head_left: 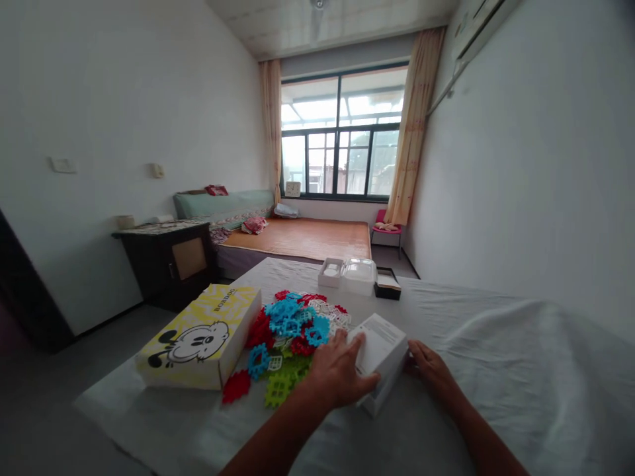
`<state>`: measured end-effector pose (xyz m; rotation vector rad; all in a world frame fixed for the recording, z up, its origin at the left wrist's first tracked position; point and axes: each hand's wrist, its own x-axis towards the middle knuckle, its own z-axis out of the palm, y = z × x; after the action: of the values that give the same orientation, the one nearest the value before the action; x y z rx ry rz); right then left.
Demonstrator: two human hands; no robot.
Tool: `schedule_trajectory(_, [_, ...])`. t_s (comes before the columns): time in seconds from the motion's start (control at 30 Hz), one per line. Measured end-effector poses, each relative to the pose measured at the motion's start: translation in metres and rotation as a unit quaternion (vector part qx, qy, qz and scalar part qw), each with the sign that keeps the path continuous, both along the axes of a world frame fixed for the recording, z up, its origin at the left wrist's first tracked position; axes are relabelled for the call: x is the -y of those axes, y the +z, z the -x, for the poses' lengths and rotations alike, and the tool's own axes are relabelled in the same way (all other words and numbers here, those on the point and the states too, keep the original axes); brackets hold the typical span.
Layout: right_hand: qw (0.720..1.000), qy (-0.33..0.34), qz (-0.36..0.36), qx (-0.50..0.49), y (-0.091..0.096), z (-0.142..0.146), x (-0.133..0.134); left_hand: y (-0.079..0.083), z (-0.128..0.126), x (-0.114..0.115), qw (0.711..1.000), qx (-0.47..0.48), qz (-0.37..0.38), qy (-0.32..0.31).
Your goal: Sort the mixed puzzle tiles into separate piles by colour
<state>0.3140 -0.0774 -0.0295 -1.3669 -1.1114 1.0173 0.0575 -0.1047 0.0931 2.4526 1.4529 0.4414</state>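
White box [383, 349], clasped between left hand [338, 374] and right hand [430, 370], lies on sheeted table [501, 357].

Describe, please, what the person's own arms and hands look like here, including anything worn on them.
Both arms are bare: no sleeve shows on the left forearm or the right forearm up to the picture's lower edge. The left hand and right hand wear no gloves, and no watch, bracelet or ring can be seen. The nails look short and unpainted.
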Motion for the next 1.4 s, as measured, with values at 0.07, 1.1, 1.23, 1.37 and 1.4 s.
schedule_trajectory(0.07, [1.000,-0.003,0.000,0.019,0.001,0.000,0.000,0.000,-0.004,-0.002,1.000,-0.021,-0.008,0.006])
schedule_trajectory(1.1, [0.988,-0.077,0.057,-0.119,0.024,-0.009,0.003,-0.012,-0.021,-0.036,0.984,0.126,-0.112,-0.061])
schedule_trajectory(1.23, [0.983,-0.147,0.071,-0.082,0.039,-0.069,-0.029,-0.038,-0.016,-0.045,0.971,0.160,-0.157,-0.086])
schedule_trajectory(1.37, [0.962,-0.254,0.096,-0.004,0.044,-0.132,-0.077,-0.066,-0.021,-0.046,0.944,0.167,-0.238,-0.152])
schedule_trajectory(1.4, [0.958,-0.270,0.096,0.010,0.043,-0.143,-0.089,-0.071,-0.022,-0.046,0.934,0.168,-0.265,-0.169])
